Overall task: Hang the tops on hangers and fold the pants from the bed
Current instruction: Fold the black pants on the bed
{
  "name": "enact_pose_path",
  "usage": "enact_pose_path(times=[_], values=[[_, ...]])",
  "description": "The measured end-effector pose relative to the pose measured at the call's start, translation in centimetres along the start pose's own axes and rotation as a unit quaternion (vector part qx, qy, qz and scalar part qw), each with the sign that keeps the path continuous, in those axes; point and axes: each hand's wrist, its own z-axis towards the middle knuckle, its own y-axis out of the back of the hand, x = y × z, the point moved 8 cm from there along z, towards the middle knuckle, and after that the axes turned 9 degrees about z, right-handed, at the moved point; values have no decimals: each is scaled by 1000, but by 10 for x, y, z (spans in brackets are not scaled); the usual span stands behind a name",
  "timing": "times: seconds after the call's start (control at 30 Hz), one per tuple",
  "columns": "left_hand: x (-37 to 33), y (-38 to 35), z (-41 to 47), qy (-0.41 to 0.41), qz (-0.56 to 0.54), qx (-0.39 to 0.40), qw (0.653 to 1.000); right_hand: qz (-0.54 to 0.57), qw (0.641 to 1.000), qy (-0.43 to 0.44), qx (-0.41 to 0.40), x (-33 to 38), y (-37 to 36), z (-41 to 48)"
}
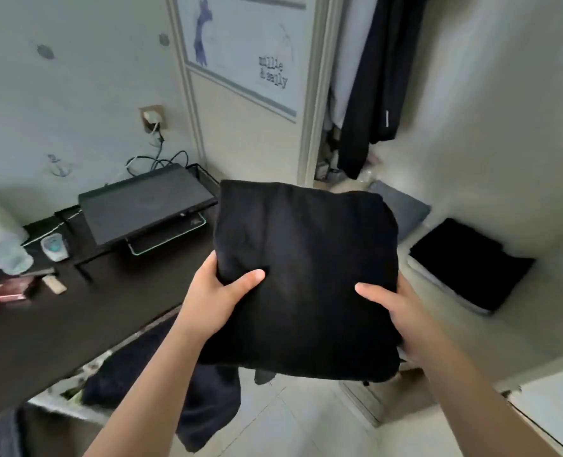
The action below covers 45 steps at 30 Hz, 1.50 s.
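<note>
Head view: left hand (219,291), right hand (393,308) grip folded black pants (306,268), thumbs on top.

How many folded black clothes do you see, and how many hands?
Folded black clothes: 2, the held garment and the shelf garment
Hands: 2, the left hand and the right hand, both gripping the held garment
Total: 4

The folded pants (306,278) are matt black cloth, soft and faintly creased; the desk (75,321) looks dark matt wood, perhaps laminate; the floor tiles (293,420) are smooth, pale.
</note>
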Motion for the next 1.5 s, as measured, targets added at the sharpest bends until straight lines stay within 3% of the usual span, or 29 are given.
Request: enact_pose_path(times=[0.17,0.47,0.87,1.17,1.5], values=[[-5,-81,66,6,21,115,993,23,992,1,-121,0,68,1],[-20,-216,166,9,25,207,978,63,968,20,-241,11,172,45],[2,-351,270,68,63,232,968,119,939,20,-321,3,265,130],[49,-443,370,36,129,316,939,144,914,6,-380,-39,325,206],[69,-522,514,-42,177,291,939,133,910,16,-392,-41,398,341]])
